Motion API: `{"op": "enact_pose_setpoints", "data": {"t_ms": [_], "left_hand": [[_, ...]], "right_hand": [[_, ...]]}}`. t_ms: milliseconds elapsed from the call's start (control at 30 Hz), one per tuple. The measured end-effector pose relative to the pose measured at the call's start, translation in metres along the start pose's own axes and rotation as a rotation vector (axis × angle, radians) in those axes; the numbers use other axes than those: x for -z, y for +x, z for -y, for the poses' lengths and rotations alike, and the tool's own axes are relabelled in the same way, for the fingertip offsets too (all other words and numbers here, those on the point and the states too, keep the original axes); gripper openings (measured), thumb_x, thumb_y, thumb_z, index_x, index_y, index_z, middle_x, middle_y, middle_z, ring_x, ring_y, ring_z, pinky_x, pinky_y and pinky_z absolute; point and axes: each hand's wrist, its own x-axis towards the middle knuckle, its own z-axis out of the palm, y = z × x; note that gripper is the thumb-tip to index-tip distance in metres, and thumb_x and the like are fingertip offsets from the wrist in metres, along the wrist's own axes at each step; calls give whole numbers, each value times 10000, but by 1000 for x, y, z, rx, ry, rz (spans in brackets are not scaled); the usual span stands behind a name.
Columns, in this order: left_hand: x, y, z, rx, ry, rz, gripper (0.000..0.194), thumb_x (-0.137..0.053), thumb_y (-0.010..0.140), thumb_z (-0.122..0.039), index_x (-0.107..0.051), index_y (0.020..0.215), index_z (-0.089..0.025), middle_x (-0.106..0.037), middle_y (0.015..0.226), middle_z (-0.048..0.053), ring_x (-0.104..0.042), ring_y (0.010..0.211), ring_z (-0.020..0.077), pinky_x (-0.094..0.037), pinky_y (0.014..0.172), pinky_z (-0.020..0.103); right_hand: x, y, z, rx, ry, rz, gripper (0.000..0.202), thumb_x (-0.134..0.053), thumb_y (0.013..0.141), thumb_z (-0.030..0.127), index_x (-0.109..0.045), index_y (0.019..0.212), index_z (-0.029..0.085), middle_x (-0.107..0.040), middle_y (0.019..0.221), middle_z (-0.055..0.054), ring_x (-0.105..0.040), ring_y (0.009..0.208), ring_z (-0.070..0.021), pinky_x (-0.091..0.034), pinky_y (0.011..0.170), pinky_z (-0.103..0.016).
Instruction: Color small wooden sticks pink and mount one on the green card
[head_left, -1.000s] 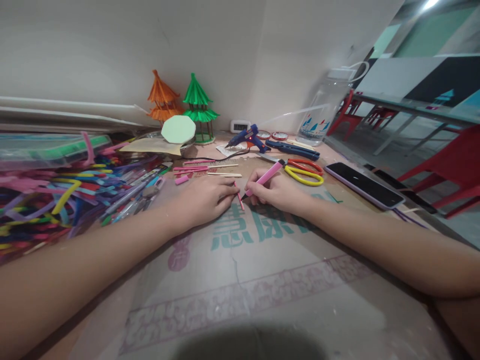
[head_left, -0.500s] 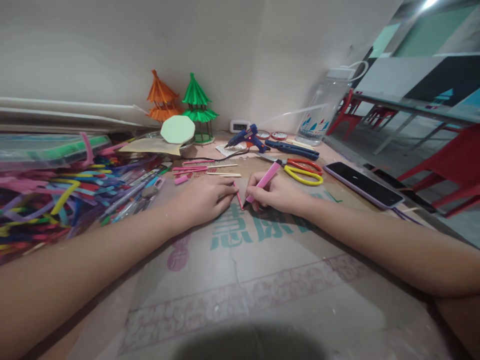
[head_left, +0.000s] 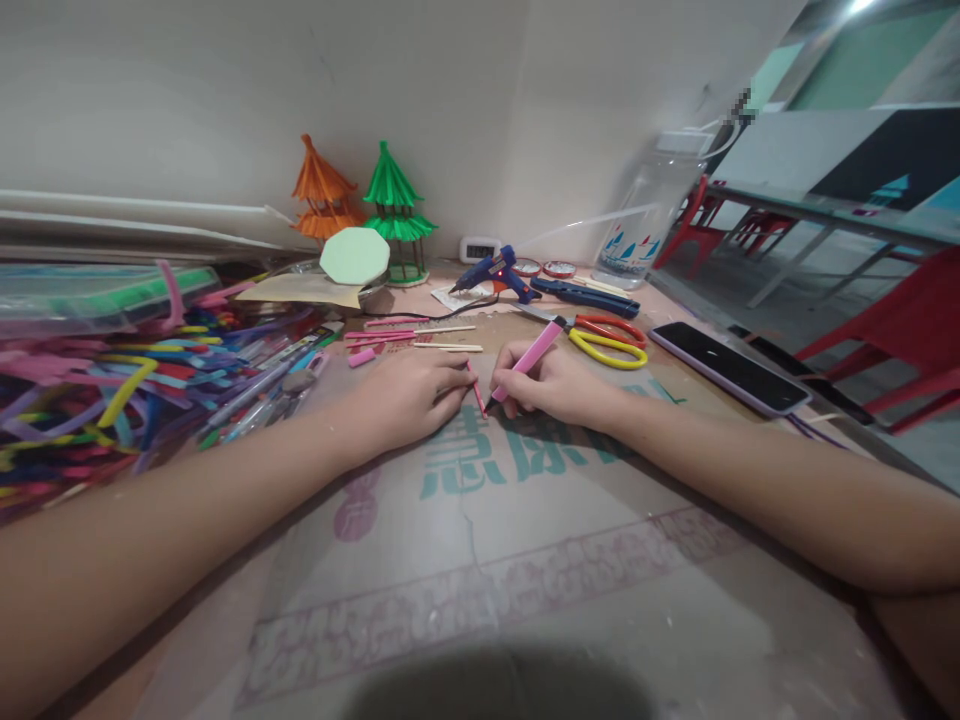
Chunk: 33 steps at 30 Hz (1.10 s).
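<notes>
Glue gun (head_left: 499,272) as landmark, sitting toward the back of the worktop (head_left: 450,620). Pink stick (head_left: 478,390) lies in front of the glue gun, on the printed cover. Left hand (head_left: 412,395), front-left of the glue gun: fingers drawn together, holding the stick's far end; can't tell if pinched or pressed flat. Right hand (head_left: 551,385), front-right of the glue gun: fingers closed round a pink marker (head_left: 534,355), slanted, black tip down at the stick's near end; can't tell if touching. Front-left of the glue gun: pink marker cap (head_left: 362,358), loose sticks (head_left: 379,338), some pink, some bare; farther left, pipe cleaners (head_left: 112,380) in a heap. Left of the glue gun: green pagoda (head_left: 396,215), orange pagoda (head_left: 322,195), pale octagon (head_left: 355,256). Front-right of it: scissors (head_left: 607,345), then phone (head_left: 731,368). Back-right of it: clear bottle (head_left: 637,215), upright.
</notes>
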Motion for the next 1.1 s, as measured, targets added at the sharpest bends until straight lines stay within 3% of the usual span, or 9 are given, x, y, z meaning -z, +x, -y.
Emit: {"op": "enact_pose_setpoints", "data": {"t_ms": [200,467,733,967,1100], "left_hand": [[-1,0,1,-1,-5,-22,318,-491,966,-235,-768,1121,-257,-750,1116,62,-679,1118,252,-527,1023,409],[-1,0,1,-12,31,-17,314,-490,968,-226,-758,1132,-236,-751,1099,66,-682,1120,246,-527,1023,399],[-4,0,2,-32,30,-51,323,-487,975,-225,-760,1148,-216,-715,1261,81,-661,1193,252,-519,1060,418],[-1,1,-1,16,25,1,324,-475,974,-219,-751,1143,-221,-744,1204,72,-687,1128,246,-547,990,400],[0,0,-3,52,19,3,296,-485,976,-241,-744,1114,-208,-757,1100,88,-704,1041,248,-552,948,394]], "right_hand": [[0,2,-3,-17,-72,-86,163,-579,933,308,-553,829,185,-627,612,17,-522,501,-95,-394,479,-221],[-1,3,-4,-17,-49,-92,178,-571,945,330,-543,842,187,-638,626,13,-518,492,-93,-381,461,-223],[0,3,-4,-4,-59,-82,169,-572,937,316,-553,831,186,-641,619,15,-507,482,-89,-373,452,-219],[1,2,-5,-12,9,-8,184,-589,907,310,-549,777,186,-636,579,10,-498,463,-84,-369,446,-208],[0,3,-4,-40,17,-50,181,-594,908,324,-545,796,190,-629,585,19,-487,456,-82,-367,437,-206]]}}
